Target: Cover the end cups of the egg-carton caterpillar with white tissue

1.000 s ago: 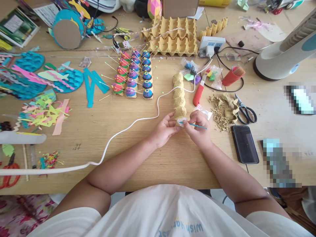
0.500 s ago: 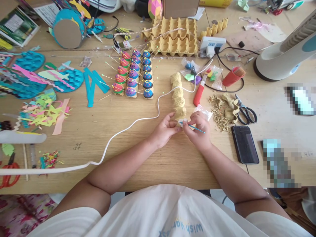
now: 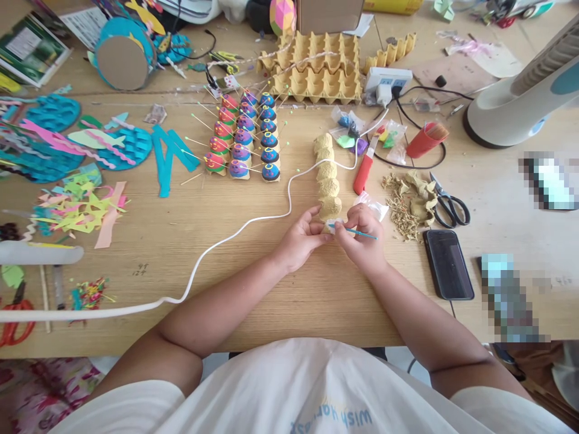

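The tan carton strip (image 3: 328, 172) lies on the table (image 3: 253, 259), pointing away from the person. Both forearms angle inward to its near end. On the strip's left side, the left hand (image 3: 302, 240) curls, thumb and fingers clamped around that end. At its right, the right hand (image 3: 364, 237) pinches a thin blue stick (image 3: 364, 234), fingers bent together, tip at the strip's white patch (image 3: 333, 226).

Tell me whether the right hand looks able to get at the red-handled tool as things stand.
Probably yes: the red-handled tool lies largely uncovered just beyond the right hand, though the thin blue stick in that hand may hinder gripping.
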A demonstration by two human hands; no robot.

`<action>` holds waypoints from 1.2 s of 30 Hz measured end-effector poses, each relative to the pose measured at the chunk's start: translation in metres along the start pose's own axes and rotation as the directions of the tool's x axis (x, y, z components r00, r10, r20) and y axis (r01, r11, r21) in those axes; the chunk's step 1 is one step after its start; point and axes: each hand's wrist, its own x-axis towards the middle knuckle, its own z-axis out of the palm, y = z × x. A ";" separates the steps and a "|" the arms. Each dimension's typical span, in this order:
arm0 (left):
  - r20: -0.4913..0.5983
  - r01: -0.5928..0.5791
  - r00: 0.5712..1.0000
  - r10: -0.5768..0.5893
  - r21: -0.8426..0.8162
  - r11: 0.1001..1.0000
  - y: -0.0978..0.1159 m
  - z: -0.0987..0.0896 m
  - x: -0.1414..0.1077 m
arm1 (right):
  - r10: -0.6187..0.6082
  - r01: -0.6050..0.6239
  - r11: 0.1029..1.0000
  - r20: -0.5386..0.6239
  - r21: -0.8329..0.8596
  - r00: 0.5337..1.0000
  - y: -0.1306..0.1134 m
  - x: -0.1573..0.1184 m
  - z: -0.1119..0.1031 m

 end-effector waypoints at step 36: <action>-0.026 0.008 1.000 -0.007 0.044 0.999 -0.001 0.000 0.000 | 0.235 -0.231 0.953 0.001 0.198 0.972 0.004 0.004 -0.001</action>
